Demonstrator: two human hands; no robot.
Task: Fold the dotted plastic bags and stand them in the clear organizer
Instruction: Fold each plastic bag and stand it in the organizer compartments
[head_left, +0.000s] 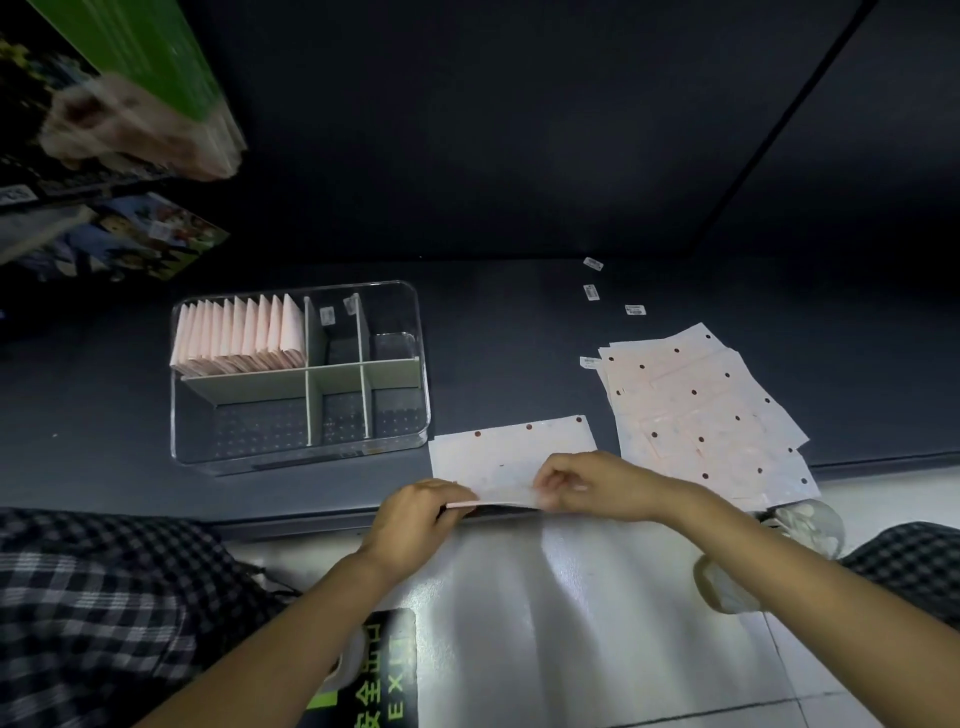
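Observation:
A pale pink dotted plastic bag (511, 452) lies flat at the front edge of the dark shelf. My left hand (415, 519) pinches its near left corner. My right hand (587, 486) pinches the near edge a little to the right, fingers curled over it. A loose pile of the same dotted bags (696, 410) lies to the right. The clear organizer (298, 457) stands to the left, with several folded pink bags (239, 338) standing upright in its back left compartment.
Small white barcode labels (592, 292) lie scattered behind the pile. Boxed goods (130, 244) sit on shelves at the far left. Below the shelf edge are a white floor with a green exit sign (384, 680) and my checked trouser legs on both sides.

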